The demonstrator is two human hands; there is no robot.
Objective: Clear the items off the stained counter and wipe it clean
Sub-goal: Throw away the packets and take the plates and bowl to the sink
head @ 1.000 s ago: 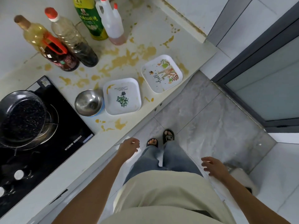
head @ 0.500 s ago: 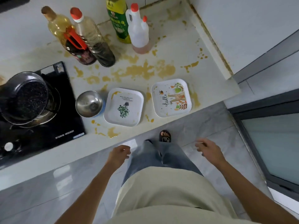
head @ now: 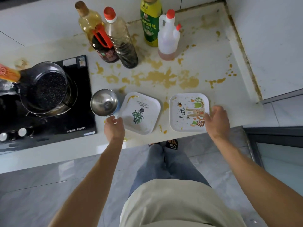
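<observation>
Two square plates sit at the near edge of the stained tabletop (head: 205,74): the plant plate (head: 141,112) near centre, the "hello" plate (head: 188,112) to its right, apart w/ a yellow smear between them. Steel bowl (head: 104,102) sits just left of the plant plate, touching or nearly so; can't tell which.

My right hand (head: 217,120) is at the right rim of the hello plate, fingers loosely spread, thumb over the rim, nothing gripped yet. My left hand (head: 114,126) is at the near side of the bowl, by the plant plate's near-left corner, fingers curled; whether it already pinches a rim I can't tell, knuckles block it.

Step in hand, as I judge it: lift the dishes off first. To do it well: get thumb on top, fingers under the rim, lift level so any residue doesn't drip. Plates look light & slick, so firm pinch, no sliding thru the stains. Bowl prob. needs its own grab, or stack it on a plate.

Farther back: four bottles, i.e. amber bottle (head: 91,28), dark sauce bottle (head: 121,41), green bottle (head: 150,23), white jug (head: 168,36), all upright, standing in or beside the spill. Those go next, one per hand, held upright. Left: black cooktop (head: 78,118) w/ a dark pan (head: 47,89); outside the stains, I'd leave it.
</observation>
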